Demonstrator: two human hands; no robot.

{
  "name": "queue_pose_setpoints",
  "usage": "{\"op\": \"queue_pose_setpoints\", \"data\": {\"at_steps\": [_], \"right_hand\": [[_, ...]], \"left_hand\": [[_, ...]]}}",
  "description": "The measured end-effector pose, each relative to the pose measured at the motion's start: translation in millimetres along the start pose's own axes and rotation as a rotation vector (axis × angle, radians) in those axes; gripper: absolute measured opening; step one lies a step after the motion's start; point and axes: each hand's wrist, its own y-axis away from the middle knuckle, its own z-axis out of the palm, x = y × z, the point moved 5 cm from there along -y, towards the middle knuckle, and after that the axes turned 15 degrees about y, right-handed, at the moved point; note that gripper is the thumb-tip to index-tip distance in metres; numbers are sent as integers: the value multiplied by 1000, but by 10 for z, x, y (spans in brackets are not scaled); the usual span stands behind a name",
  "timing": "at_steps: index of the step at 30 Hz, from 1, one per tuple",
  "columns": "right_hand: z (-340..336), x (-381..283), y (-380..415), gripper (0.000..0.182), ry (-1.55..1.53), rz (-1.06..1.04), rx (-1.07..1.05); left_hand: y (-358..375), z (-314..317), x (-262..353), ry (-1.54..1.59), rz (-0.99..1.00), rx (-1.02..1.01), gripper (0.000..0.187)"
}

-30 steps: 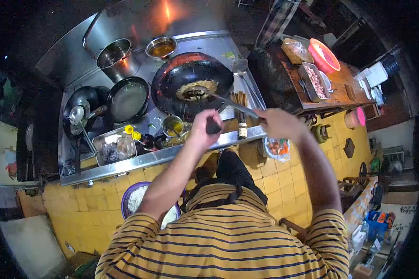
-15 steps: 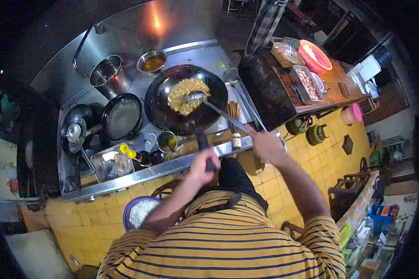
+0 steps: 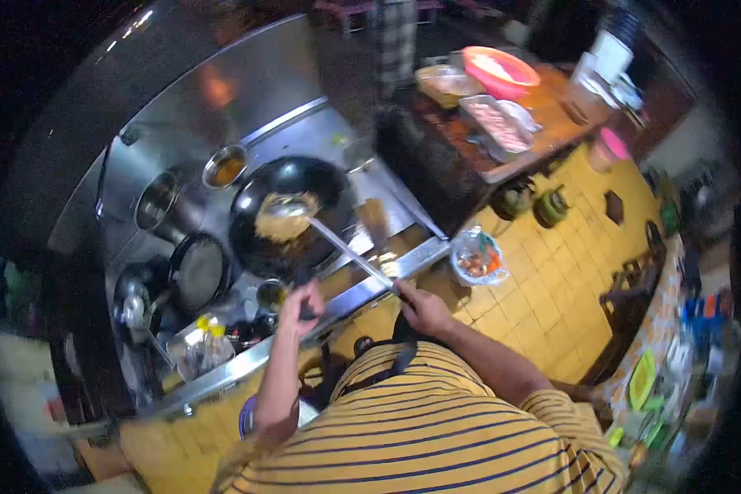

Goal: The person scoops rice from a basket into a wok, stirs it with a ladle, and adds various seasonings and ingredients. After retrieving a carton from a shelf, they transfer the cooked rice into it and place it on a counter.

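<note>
My left hand (image 3: 303, 306) is closed around the dark handle of a black wok (image 3: 317, 174) on the steel stove. In the wok lies a mound of brown, grainy food (image 3: 280, 227) that looks like fried rice. My right hand (image 3: 424, 310) grips the end of a long metal ladle (image 3: 347, 250). The ladle's bowl rests on the food, near the top of the mound. Left of the wok sits a smaller black pan (image 3: 199, 276). A small cup (image 3: 271, 294) stands between it and my left hand. The picture is blurred by motion.
Behind the wok are a bowl of orange-brown liquid (image 3: 225, 167) and a tall steel pot (image 3: 158, 202). A wooden table (image 3: 552, 140) at right bears a tray of cut meat (image 3: 499, 126) and a pink-orange basin (image 3: 500, 74). A lined waste bin (image 3: 477, 262) stands on the yellow floor.
The view has turned right, bringing the waste bin into sight. The ladle's bowl has moved to the food's far side, and the mound looks more gathered. Both hands keep their grips.
</note>
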Motion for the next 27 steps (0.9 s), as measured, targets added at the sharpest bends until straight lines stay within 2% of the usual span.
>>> {"op": "queue_pose_setpoints", "data": {"at_steps": [1,3,4,5,7,9,10,11,12,13,15,16,17,18,19,20,21,24,27], "right_hand": [[-99,92,97,51,-113,-55,101],[-291,327,299,43,-101,-4,129],[-314,487,376,38,-99,7,208],[-322,671,432,34,-136,-1,168],[-374,931,637,30,-193,53,145],[-536,1155,813,29,-215,98,138],[-614,1329,901,30,-184,99,167],[-710,1538,1046,30,-242,24,353],[-835,1766,1194,31,-179,122,251],[-942,1974,1328,31,-173,90,317],[-1212,2556,1704,33,-112,135,380],[-1408,2837,1940,33,-154,214,333],[-1613,3105,2169,33,-201,280,291],[-1705,3400,2381,33,-122,305,403],[-1817,3657,2552,33,-118,337,428],[-1549,3255,2810,33,-58,349,499],[-1823,3709,2938,33,-67,424,538],[-2263,4327,3313,34,-122,601,575],[-2339,4764,3464,35,-144,750,654]], "left_hand": [[199,-34,-108,49,-15,58,13],[538,105,-322,-47,-24,74,6],[775,330,-463,-102,24,113,15],[963,479,-639,-117,16,173,23],[1182,879,-892,-324,73,134,24],[1211,1207,-1133,-384,7,59,35],[1170,1404,-1294,-380,-24,29,34],[1088,1610,-1508,-376,-73,-12,33],[967,1772,-1705,-393,-100,-75,33],[977,1917,-1875,-393,-250,208,26],[664,2463,-2363,-482,-354,-23,30],[495,2622,-2608,-579,-368,-25,33],[71,2498,-2827,-514,-296,-317,34],[-153,2631,-3086,-511,-345,-369,34],[-372,2799,-3339,-502,-398,-423,34],[-132,2264,-3224,-311,-480,-462,33],[-544,2680,-3563,-258,-635,-424,32],[-958,3507,-4277,-287,-693,-412,31],[-1424,3887,-4658,-361,-806,-473,32]]}}
